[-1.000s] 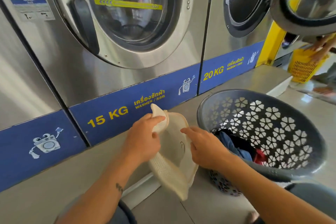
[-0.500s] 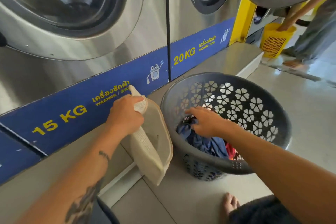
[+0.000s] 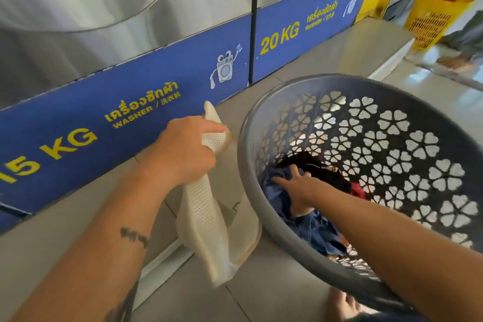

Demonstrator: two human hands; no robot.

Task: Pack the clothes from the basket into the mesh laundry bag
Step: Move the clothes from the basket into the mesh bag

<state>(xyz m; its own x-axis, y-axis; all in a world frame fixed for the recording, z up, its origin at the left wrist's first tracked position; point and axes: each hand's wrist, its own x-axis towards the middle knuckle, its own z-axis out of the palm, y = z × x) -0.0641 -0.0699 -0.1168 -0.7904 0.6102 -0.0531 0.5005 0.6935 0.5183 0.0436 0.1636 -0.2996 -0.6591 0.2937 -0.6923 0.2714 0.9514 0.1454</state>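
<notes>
My left hand (image 3: 183, 149) is closed around the top edge of the cream mesh laundry bag (image 3: 209, 219), which hangs limp down to the floor beside the basket. The grey round basket (image 3: 418, 102) with flower-shaped holes stands to the right, tilted towards me. At its bottom lie clothes: a blue garment (image 3: 313, 230), a dark one (image 3: 316, 165) and a bit of red (image 3: 358, 191). My right hand (image 3: 298, 188) reaches into the basket and rests on the blue garment with its fingers spread, nothing lifted.
Steel washing machines with blue 15 KG and 20 KG panels (image 3: 146, 112) stand on a raised step (image 3: 352, 44) right behind the bag. At the far right another person's hand puts red cloth into a yellow basket (image 3: 431, 21). My bare foot (image 3: 345, 306) shows at the bottom.
My right hand left the bag's edge and went down into the basket onto the blue garment. The left hand kept its hold on the bag. My view dropped lower and closer.
</notes>
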